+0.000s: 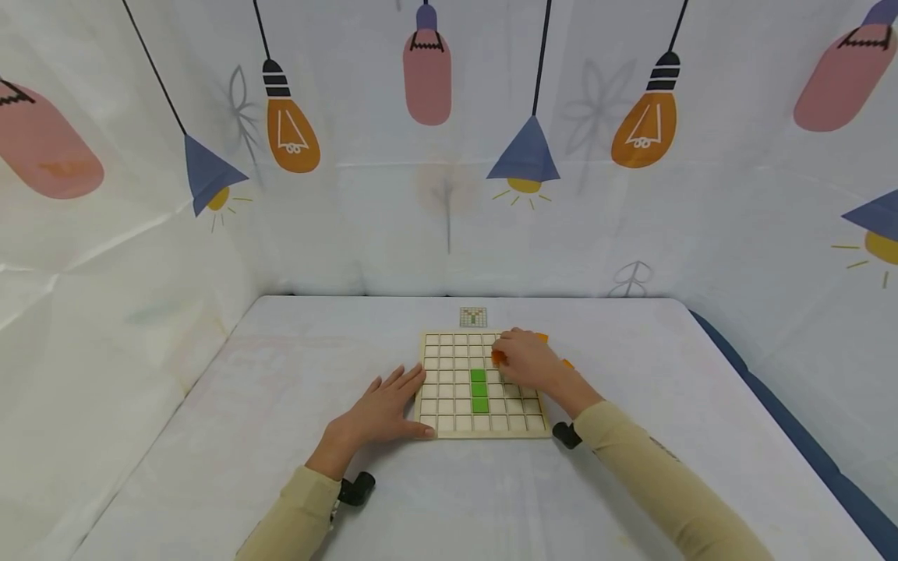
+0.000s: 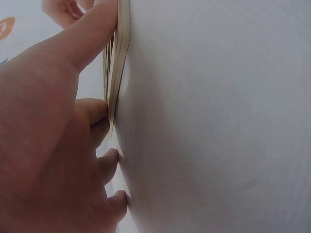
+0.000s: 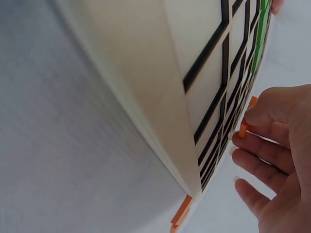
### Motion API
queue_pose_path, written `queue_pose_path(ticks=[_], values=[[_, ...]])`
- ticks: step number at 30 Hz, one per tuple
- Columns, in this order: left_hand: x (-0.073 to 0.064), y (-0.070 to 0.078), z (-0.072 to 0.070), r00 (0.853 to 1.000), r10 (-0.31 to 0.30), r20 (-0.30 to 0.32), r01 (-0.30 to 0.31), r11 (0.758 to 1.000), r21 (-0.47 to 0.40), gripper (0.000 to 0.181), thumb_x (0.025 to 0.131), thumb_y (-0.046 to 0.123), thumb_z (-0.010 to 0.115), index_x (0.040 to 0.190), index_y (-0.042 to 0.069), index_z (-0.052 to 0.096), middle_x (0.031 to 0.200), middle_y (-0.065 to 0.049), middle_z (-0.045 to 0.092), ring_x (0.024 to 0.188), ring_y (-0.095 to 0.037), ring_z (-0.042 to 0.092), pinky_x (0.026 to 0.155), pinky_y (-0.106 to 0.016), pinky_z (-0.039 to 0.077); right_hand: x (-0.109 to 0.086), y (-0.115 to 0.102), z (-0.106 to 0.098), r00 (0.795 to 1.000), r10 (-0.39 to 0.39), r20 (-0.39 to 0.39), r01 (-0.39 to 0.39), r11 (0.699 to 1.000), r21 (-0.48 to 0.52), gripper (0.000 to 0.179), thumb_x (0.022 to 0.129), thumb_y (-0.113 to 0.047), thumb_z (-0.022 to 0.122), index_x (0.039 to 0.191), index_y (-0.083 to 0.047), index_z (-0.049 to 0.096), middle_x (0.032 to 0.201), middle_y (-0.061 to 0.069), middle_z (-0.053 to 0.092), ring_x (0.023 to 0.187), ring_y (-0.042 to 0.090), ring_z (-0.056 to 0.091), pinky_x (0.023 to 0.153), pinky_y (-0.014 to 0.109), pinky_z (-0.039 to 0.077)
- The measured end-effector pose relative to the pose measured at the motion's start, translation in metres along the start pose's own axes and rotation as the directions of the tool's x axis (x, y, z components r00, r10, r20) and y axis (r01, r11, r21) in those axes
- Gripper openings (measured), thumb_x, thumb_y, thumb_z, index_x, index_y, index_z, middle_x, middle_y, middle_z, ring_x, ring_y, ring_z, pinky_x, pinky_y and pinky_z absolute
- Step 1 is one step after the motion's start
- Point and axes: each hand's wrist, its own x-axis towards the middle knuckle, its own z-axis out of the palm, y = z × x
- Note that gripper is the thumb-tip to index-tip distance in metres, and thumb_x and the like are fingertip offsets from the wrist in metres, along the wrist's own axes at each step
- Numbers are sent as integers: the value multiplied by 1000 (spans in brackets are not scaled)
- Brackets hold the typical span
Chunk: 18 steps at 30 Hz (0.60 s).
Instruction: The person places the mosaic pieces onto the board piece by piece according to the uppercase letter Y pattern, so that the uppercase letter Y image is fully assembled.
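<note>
A pale wooden grid board (image 1: 447,387) lies on the white table, with three green square tiles (image 1: 479,390) lined up in one column. Over the upper right part of the grid, my right hand (image 1: 529,358) pinches a small orange tile (image 3: 243,130) between thumb and index finger; its other fingers are loosely bent in the right wrist view. My left hand (image 1: 382,407) is spread along the board's left side. Its thumb rests on the near left corner and its fingertips touch the left edge.
A small patterned card (image 1: 473,317) lies just beyond the board's far edge. Right of the board, partly behind the right hand, are more orange tiles (image 1: 542,337). A printed curtain (image 1: 393,226) hangs behind the table.
</note>
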Motion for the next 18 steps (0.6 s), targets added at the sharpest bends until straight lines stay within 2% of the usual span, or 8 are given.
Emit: queue_pose_path(ticks=[8,18], values=[[0,0,0,1000,-4,6,4,1000,-1,104,81,62,72,159,13,25,167,-2,20,155,-34,15,121,-64,17,4,-2,5,1000,16,24,-15,1000,-20,20,87,-7,66,106,-8,73,99,4,70,91,21,61,83,38,53],[1,-2,1,1000,1,5,-1,1000,0,104,80,63,72,159,13,24,168,-1,20,155,-34,15,121,-64,17,8,-8,1,1000,-16,-2,16,1000,-10,16,87,-8,67,102,-8,73,92,2,67,86,19,58,80,36,51]])
